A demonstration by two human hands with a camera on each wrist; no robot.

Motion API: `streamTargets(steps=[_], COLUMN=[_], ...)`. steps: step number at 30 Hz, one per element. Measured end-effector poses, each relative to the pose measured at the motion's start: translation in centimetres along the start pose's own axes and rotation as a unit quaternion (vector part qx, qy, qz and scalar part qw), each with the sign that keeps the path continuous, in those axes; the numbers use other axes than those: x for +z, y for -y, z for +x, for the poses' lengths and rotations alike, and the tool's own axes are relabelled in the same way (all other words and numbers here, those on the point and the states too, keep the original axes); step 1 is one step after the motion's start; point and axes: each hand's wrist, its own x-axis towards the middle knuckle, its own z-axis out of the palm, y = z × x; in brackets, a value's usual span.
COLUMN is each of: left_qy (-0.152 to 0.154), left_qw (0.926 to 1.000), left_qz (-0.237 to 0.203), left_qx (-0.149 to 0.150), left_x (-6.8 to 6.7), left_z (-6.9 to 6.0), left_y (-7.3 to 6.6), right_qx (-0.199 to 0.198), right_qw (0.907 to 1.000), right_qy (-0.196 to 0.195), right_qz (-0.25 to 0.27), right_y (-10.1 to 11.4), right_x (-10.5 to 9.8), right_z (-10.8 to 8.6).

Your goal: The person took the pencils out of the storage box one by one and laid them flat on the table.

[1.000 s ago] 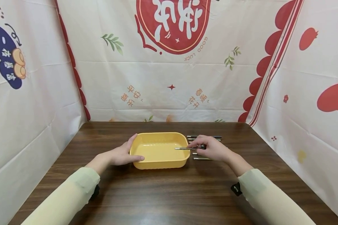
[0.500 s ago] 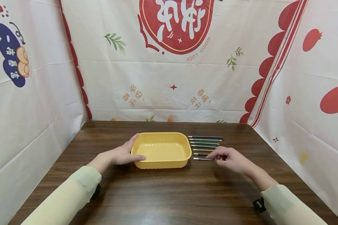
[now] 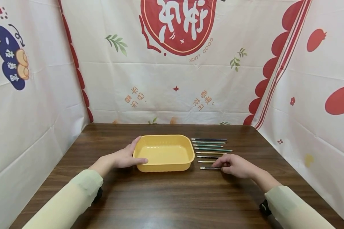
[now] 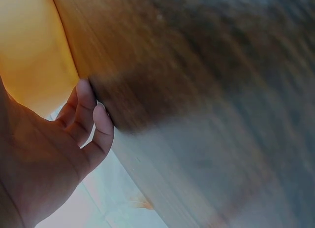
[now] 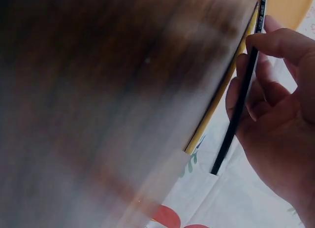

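A yellow plastic basin (image 3: 164,168) stands on the table with nothing in it. My left hand (image 3: 126,157) holds its left end, thumb over the rim and fingers along the outer wall. My right hand (image 3: 237,164) pinches a black pencil (image 5: 239,107) between thumb and fingers at the near end of a row of pencils. In the head view the held pencil's eraser end points left. A yellow pencil (image 5: 216,105) lies just beyond it. My right fingers hide the far ends of the nearest pencils.
Several more pencils, including a green pencil (image 3: 213,149) and a dark blue pencil (image 3: 209,139), lie roughly parallel right of the basin. The dark wooden table (image 3: 160,200) is bounded by printed cloth (image 3: 160,73) at the back and sides.
My right hand has moved from the basin's right rim to the near end of the row, bringing the black pencil down beside the others. My left hand stays on the basin.
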Motion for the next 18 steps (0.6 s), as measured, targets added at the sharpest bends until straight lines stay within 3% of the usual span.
streamTargets(steps=[10, 18], left_qy=[-0.001, 0.0], left_qw=[1.0, 1.0], left_qz=[0.009, 0.005], left_qx=[-0.004, 0.004], left_x=[0.1, 0.1], left_z=[0.1, 0.0], left_y=[0.2, 0.1], right_qx=[-0.017, -0.015], right_qw=[0.999, 0.9989], right_qy=[-0.001, -0.004], right_qz=[-0.041, -0.045], right_y=[-0.2, -0.2], right_x=[0.5, 0.5], right_z=[1.3, 1.5])
